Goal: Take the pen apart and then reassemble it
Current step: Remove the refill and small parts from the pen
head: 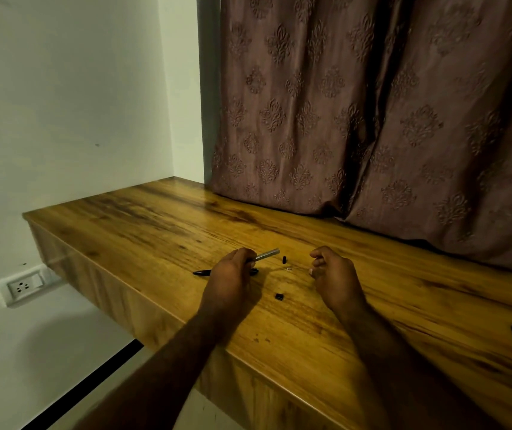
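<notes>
Now left hand [233,270] curled round silver tube [267,255], tube poking out toward right. On desk [155,231], black barrel [202,272] lies flat, partly under that hand. Close by, right hand [333,271], fingers curled in (holding anything? can't tell). Between hands: tiny black tip [284,259], clear bit [289,269]. Nearer desk edge, black cap [278,296], alone.

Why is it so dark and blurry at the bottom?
Head view: the light is dim, so the left hand holding the silver tube looks dark; a soft shadow lies on the wall; the bottom edge is smeared.
</notes>
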Tool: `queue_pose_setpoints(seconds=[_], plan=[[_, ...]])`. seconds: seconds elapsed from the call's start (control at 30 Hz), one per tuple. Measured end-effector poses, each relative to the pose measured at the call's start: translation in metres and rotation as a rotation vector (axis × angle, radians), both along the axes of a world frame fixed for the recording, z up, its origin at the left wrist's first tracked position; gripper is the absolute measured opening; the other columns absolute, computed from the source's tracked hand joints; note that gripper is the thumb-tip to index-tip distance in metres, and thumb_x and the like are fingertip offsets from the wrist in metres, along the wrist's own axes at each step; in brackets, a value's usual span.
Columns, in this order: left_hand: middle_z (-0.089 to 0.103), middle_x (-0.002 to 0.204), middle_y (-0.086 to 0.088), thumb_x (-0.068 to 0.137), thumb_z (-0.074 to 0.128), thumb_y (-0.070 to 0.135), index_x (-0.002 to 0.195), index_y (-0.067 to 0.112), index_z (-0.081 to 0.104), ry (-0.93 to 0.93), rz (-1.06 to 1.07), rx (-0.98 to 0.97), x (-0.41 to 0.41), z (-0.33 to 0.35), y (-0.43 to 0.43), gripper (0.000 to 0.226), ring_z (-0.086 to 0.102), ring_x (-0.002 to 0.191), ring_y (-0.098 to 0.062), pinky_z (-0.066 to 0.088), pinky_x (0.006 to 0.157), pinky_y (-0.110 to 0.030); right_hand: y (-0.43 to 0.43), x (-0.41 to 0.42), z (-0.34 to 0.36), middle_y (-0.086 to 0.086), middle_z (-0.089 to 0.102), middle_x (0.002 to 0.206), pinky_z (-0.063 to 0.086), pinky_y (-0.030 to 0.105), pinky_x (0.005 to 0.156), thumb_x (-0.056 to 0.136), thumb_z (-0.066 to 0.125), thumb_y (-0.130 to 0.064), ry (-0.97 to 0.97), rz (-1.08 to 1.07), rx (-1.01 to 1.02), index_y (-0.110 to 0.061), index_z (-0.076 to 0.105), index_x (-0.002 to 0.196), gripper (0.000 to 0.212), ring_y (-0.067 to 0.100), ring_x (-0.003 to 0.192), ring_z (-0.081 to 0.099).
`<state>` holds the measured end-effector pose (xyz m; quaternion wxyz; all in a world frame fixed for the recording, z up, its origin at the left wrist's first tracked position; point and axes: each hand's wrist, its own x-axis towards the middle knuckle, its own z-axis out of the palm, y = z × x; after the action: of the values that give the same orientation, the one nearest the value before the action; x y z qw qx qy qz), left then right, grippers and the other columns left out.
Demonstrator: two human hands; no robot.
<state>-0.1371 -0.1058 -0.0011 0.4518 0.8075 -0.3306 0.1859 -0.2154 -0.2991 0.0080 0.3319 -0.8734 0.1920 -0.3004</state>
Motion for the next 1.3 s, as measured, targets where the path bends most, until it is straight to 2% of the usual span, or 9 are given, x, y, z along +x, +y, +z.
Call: queue_pose_setpoints(seconds=[0.13,0.27,0.37,0.47,0.63,0.8,1.03,1.17,1.3], plan=[[0.065,0.093,0.003,0.095,0.05,0.011,0.103,0.021,0.06,0.01,0.007,-0.007,-0.001,0.0,0.0,0.016,0.06,0.079,-0.009,0.049,0.062,-0.024,0.0,0.001,0.001,0.004,0.066,0.084,0.054,0.033,0.067,0.088,0.057,0.001,-0.029,-0.109,-0.053,-0.015,0.065,0.102,0.023,0.021,0.079,0.065],[0.066,0.094,0.002,0.095,0.05,0.013,0.104,0.021,0.059,0.019,0.015,-0.018,-0.001,0.001,0.0,0.016,0.061,0.079,-0.009,0.052,0.064,-0.03,0.004,-0.001,0.005,-0.002,0.068,0.083,0.049,0.029,0.062,0.088,0.063,-0.01,-0.028,-0.219,-0.11,-0.022,0.062,0.092,0.013,0.02,0.076,0.062],[0.065,0.095,0.004,0.095,0.05,0.012,0.105,0.022,0.059,0.021,0.02,-0.016,0.0,-0.001,-0.001,0.017,0.061,0.08,-0.009,0.049,0.063,-0.024,0.01,-0.002,0.007,-0.005,0.067,0.081,0.042,0.026,0.06,0.086,0.067,-0.014,-0.054,-0.263,-0.122,-0.022,0.06,0.09,0.012,0.019,0.075,0.062],[0.065,0.095,0.004,0.095,0.05,0.014,0.105,0.022,0.059,0.027,0.019,-0.03,0.0,-0.001,-0.001,0.016,0.062,0.081,-0.008,0.043,0.061,-0.016,0.02,0.001,0.007,-0.007,0.067,0.083,0.051,0.03,0.063,0.086,0.069,-0.018,-0.051,-0.264,-0.14,-0.027,0.055,0.089,0.016,0.018,0.077,0.064],[0.067,0.088,0.0,0.096,0.048,0.02,0.105,0.023,0.055,-0.002,0.031,-0.04,0.002,-0.003,0.0,0.012,0.063,0.076,-0.011,0.051,0.058,-0.029,0.035,0.011,0.006,-0.007,0.067,0.088,0.054,0.033,0.063,0.087,0.066,-0.026,0.047,-0.239,-0.269,-0.029,0.053,0.093,0.015,0.019,0.077,0.063],[0.066,0.082,-0.001,0.094,0.047,0.025,0.103,0.022,0.053,-0.007,0.024,-0.054,0.001,-0.001,0.0,0.011,0.065,0.073,-0.014,0.054,0.06,-0.039,0.038,0.015,0.005,-0.008,0.068,0.09,0.045,0.027,0.061,0.088,0.066,-0.029,0.147,-0.191,-0.352,-0.031,0.053,0.099,0.016,0.017,0.079,0.062],[0.065,0.081,0.001,0.087,0.043,0.032,0.101,0.021,0.053,0.0,0.01,-0.062,-0.006,0.003,0.001,0.021,0.065,0.075,-0.013,0.054,0.061,-0.037,0.036,0.017,0.002,-0.006,0.069,0.085,0.05,0.031,0.064,0.087,0.067,-0.036,0.203,-0.177,-0.373,-0.031,0.051,0.097,0.02,0.02,0.079,0.063],[0.065,0.083,0.001,0.09,0.048,0.024,0.102,0.022,0.053,0.011,0.017,-0.053,-0.005,0.003,0.002,0.013,0.064,0.074,-0.013,0.055,0.062,-0.038,0.035,0.017,0.001,-0.007,0.068,0.088,0.049,0.03,0.064,0.086,0.068,-0.036,0.2,-0.172,-0.368,-0.031,0.051,0.098,0.021,0.019,0.08,0.063],[0.065,0.083,0.0,0.085,0.042,0.034,0.102,0.022,0.053,0.029,0.015,-0.057,-0.008,0.005,0.002,0.023,0.064,0.074,-0.012,0.055,0.061,-0.039,0.035,0.017,0.002,-0.007,0.067,0.088,0.048,0.029,0.063,0.085,0.068,-0.039,0.199,-0.166,-0.359,-0.031,0.053,0.101,0.023,0.018,0.08,0.063]])
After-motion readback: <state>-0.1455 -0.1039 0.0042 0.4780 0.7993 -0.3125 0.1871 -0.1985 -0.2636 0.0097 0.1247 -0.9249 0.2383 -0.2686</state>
